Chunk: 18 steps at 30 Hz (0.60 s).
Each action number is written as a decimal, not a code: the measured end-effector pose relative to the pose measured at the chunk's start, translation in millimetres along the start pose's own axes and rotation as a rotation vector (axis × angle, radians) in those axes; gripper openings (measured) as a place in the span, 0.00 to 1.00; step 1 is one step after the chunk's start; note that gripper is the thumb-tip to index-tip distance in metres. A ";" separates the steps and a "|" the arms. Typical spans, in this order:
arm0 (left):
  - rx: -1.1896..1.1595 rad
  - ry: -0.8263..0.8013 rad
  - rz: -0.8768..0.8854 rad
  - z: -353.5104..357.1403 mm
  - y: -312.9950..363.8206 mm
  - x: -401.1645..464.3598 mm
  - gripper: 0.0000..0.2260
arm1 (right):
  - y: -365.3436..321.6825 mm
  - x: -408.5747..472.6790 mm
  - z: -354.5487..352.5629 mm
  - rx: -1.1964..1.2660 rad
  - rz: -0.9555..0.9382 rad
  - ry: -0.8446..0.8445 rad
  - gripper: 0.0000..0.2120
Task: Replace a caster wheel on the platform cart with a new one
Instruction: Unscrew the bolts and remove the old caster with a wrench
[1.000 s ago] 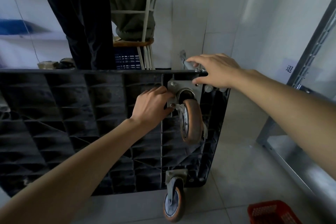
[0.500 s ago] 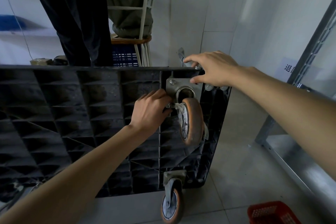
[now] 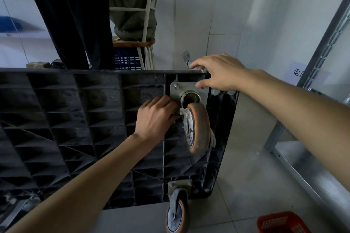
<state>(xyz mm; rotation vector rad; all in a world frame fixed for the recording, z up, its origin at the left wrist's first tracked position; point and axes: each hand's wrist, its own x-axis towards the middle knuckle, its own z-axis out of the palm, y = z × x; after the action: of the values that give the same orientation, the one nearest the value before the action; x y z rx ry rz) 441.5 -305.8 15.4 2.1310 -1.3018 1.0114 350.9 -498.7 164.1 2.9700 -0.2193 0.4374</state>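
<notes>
The black platform cart (image 3: 81, 119) stands on its side with its ribbed underside facing me. A worn orange caster wheel (image 3: 198, 130) hangs from a metal mounting plate (image 3: 189, 86) near the cart's top right corner. My left hand (image 3: 155, 117) is at the plate's lower left corner, fingertips pinched on a small fastener there. My right hand (image 3: 221, 73) reaches over the cart's top edge, thumb on the plate's upper right corner, fingers over the handle of a wrench (image 3: 186, 59) that sticks up behind the edge. A second caster (image 3: 178, 213) sits at the bottom corner.
A person in dark trousers (image 3: 72, 17) stands behind the cart. Beside them are a stool with a blue crate (image 3: 128, 60) and a white frame holding a grey bag (image 3: 132, 5). A metal shelf (image 3: 310, 157) runs along the right. A red basket (image 3: 282, 222) lies on the tiled floor.
My left hand's fingers have closed in a little on the fastener at the plate's lower left. My right hand stays on the cart's top edge.
</notes>
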 end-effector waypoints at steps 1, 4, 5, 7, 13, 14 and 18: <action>0.010 -0.004 0.018 0.1 -0.9 -0.6 0.13 | -0.6 -0.4 0.0 -0.005 0.000 0.000 0.30; 0.021 0.004 0.075 1.2 -6.2 -3.1 0.11 | -1.1 -1.9 0.2 -0.010 -0.003 0.004 0.30; 0.019 0.011 0.083 1.3 -7.7 -4.0 0.10 | -1.4 -2.4 0.3 -0.007 -0.004 0.005 0.30; 0.006 0.025 0.082 0.9 -8.9 -5.0 0.09 | -1.7 -2.6 0.5 -0.005 -0.007 0.010 0.29; -0.014 0.041 0.034 3.3 -6.4 -4.4 0.13 | -1.4 -2.3 0.7 -0.006 -0.014 0.015 0.26; -0.019 0.051 0.023 4.2 -5.7 -4.4 0.12 | -1.4 -2.0 0.8 -0.006 -0.015 0.016 0.26; -0.030 0.066 -0.031 5.4 -4.7 -6.4 0.09 | -2.9 -2.9 1.2 -0.001 -0.009 0.011 0.26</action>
<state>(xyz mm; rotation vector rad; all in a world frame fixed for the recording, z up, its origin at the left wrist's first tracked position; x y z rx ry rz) 445.7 -303.7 7.1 2.0716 -1.2409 1.0344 348.9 -495.7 161.9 2.9655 -0.2046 0.4520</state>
